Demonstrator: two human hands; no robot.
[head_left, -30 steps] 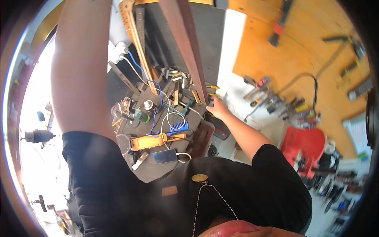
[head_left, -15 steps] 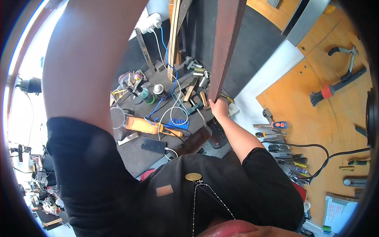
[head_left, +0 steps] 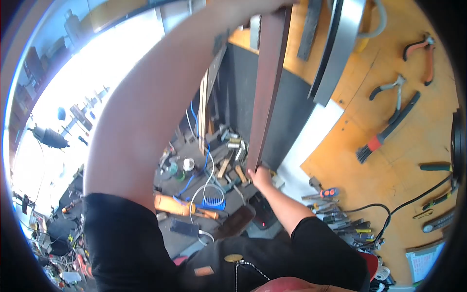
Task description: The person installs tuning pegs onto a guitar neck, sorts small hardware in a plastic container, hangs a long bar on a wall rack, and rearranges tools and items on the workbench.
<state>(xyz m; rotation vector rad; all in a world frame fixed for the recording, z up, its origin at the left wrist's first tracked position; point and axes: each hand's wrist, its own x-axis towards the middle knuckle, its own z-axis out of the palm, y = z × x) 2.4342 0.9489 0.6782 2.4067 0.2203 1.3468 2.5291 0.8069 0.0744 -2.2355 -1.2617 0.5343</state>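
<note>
A long reddish-brown wooden bar [head_left: 266,92] stands upright, slightly tilted, in front of me. My right hand [head_left: 261,178] is closed round its lower end, thumb on the near face. My left arm reaches high across the view. At the top edge, my left hand [head_left: 279,5] grips the bar's upper part, with much of the hand cut off by the frame. Below the bar's foot, small wooden pieces [head_left: 224,166] and metal parts lie on the dark workbench [head_left: 163,232].
An orange clipper-like tool [head_left: 175,205], a blue comb [head_left: 214,203], a phone [head_left: 185,228] and cables lie on the bench. Pliers [head_left: 391,95], a brush [head_left: 386,129] and several hand tools hang on the wooden board [head_left: 335,146] at right. A metal channel [head_left: 340,53] hangs above.
The view has tilted upward, so bench and right hand sit lower in the picture. My left hand, out of frame before, now shows at the top on the bar. My right hand keeps its grip.
</note>
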